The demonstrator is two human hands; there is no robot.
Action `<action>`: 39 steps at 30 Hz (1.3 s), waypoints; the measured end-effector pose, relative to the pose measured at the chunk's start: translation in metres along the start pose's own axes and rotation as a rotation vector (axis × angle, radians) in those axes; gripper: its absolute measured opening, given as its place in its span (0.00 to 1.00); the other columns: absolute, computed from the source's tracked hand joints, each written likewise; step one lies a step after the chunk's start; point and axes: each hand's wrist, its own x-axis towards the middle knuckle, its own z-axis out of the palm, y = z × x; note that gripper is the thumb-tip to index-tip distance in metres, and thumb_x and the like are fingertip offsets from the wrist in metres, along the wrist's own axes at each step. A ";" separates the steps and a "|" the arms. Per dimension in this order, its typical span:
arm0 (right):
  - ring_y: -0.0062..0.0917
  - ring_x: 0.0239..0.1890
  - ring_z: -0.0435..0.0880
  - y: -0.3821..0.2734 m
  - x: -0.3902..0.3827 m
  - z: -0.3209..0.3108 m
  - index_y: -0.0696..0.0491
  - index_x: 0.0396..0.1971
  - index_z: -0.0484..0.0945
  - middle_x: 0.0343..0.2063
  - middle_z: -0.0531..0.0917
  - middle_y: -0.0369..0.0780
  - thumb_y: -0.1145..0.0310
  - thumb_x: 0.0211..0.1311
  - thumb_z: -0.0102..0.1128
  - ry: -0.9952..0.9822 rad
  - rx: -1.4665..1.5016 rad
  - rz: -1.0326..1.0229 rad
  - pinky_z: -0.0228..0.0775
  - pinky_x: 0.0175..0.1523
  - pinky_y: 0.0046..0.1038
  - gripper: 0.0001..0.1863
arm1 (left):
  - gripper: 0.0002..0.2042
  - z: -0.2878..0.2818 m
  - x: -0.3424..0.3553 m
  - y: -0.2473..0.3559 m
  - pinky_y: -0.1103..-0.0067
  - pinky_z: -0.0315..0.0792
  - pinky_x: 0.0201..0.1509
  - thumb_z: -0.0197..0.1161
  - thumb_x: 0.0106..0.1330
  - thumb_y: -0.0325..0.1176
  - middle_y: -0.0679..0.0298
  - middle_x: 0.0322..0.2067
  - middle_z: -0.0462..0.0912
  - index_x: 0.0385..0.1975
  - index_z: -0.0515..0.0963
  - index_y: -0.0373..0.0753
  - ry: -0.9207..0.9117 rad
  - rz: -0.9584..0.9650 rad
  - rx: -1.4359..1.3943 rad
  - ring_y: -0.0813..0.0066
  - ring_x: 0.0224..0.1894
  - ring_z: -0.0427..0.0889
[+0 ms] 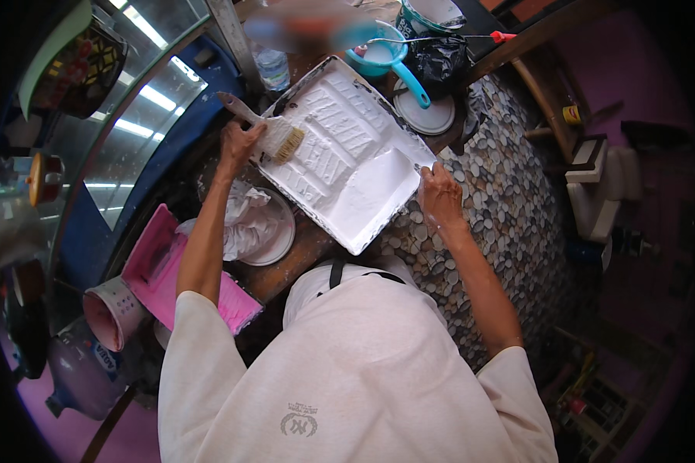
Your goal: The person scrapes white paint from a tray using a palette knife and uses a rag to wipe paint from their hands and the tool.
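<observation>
A paint tray (pixel 386 204), coated in white paint, sits tilted in front of me, with ridges at its far part and a smooth well near me. At its left edge my left hand (pixel 241 145) is closed around a wide paintbrush (pixel 289 145), whose tan, white-smeared bristles lie over the tray. Whether these fingers also grip the tray's rim I cannot tell. My right hand (pixel 442 191) is closed on the tray's right edge, fingertips partly hidden.
Beyond the tray stand a turquoise dipper (pixel 400 65), a white lid (pixel 425 114) and a plastic bottle (pixel 272 68). Left of me are a white bucket lid (pixel 278 239) under crumpled plastic, a pink tray (pixel 239 305) and a paint-stained pail (pixel 112 316). Pebble-patterned surface (pixel 502 201) extends to the right.
</observation>
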 end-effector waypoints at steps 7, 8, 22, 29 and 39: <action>0.38 0.31 0.80 -0.026 -0.033 0.003 0.58 0.25 0.74 0.27 0.74 0.45 0.76 0.51 0.53 -0.110 0.102 0.065 0.74 0.34 0.36 0.03 | 0.21 0.001 0.000 0.000 0.66 0.73 0.41 0.67 0.51 0.44 0.43 0.32 0.81 0.33 0.79 0.29 0.000 -0.002 0.007 0.50 0.36 0.82; 0.38 0.31 0.80 -0.031 -0.036 0.000 0.58 0.25 0.74 0.27 0.74 0.45 0.76 0.51 0.53 -0.111 0.102 0.063 0.74 0.34 0.36 0.03 | 0.21 0.001 0.000 0.001 0.66 0.73 0.42 0.66 0.51 0.44 0.43 0.32 0.81 0.33 0.79 0.29 -0.004 -0.015 0.003 0.50 0.37 0.82; 0.40 0.29 0.80 -0.082 -0.058 -0.021 0.59 0.28 0.77 0.27 0.75 0.45 0.75 0.49 0.57 -0.217 0.391 0.017 0.74 0.34 0.37 0.06 | 0.22 0.003 0.003 -0.007 0.66 0.74 0.41 0.66 0.51 0.45 0.43 0.32 0.81 0.34 0.78 0.28 -0.005 -0.015 -0.013 0.48 0.36 0.82; 0.42 0.29 0.80 -0.062 -0.039 -0.019 0.60 0.26 0.77 0.26 0.77 0.47 0.75 0.47 0.57 -0.149 0.385 0.076 0.74 0.35 0.38 0.06 | 0.23 0.003 0.002 -0.005 0.65 0.73 0.43 0.66 0.51 0.45 0.41 0.33 0.80 0.34 0.78 0.27 -0.009 -0.024 0.003 0.47 0.38 0.81; 0.45 0.32 0.80 -0.036 -0.020 -0.018 0.63 0.26 0.79 0.26 0.79 0.52 0.72 0.43 0.60 -0.122 0.504 0.197 0.72 0.40 0.38 0.10 | 0.23 0.004 0.004 -0.006 0.66 0.73 0.43 0.66 0.51 0.46 0.41 0.33 0.81 0.34 0.79 0.28 -0.014 -0.033 0.065 0.48 0.37 0.81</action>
